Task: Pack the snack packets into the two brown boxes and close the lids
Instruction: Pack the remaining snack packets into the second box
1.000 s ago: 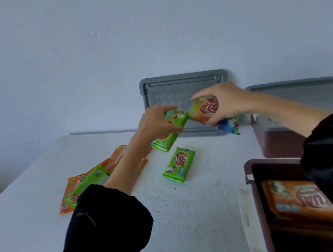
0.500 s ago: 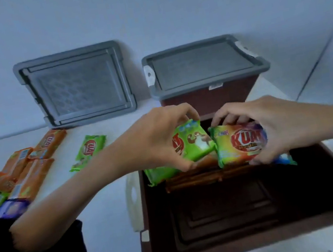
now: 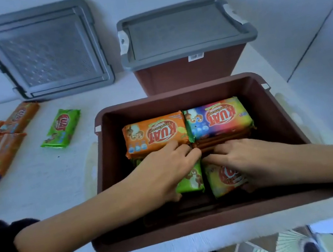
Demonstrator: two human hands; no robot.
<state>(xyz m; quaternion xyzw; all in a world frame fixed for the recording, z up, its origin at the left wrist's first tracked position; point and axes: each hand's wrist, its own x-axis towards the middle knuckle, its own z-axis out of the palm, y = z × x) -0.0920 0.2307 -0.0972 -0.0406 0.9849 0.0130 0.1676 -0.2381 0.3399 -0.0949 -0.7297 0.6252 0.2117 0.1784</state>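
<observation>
An open brown box [image 3: 280,121] sits in front of me. Inside, at its far side, lie an orange packet [image 3: 153,133] and a multicoloured packet [image 3: 218,117] on top of others. My left hand [image 3: 166,169] grips a green packet [image 3: 190,179] low in the box. Beside it my right hand [image 3: 246,156] grips a yellow-green packet [image 3: 224,178]. Both packets stand against the stacks. A second brown box [image 3: 189,72] stands behind with a grey lid [image 3: 181,30] on it.
A loose grey lid [image 3: 40,52] leans on the wall at the back left. On the white table [image 3: 39,183] lie a green packet [image 3: 61,128] and several orange packets [image 3: 0,141] at the left edge. The table's front edge is close below the box.
Both hands carried their packets from above the table to the open box and have lowered them inside. The view swung right and down over the box.
</observation>
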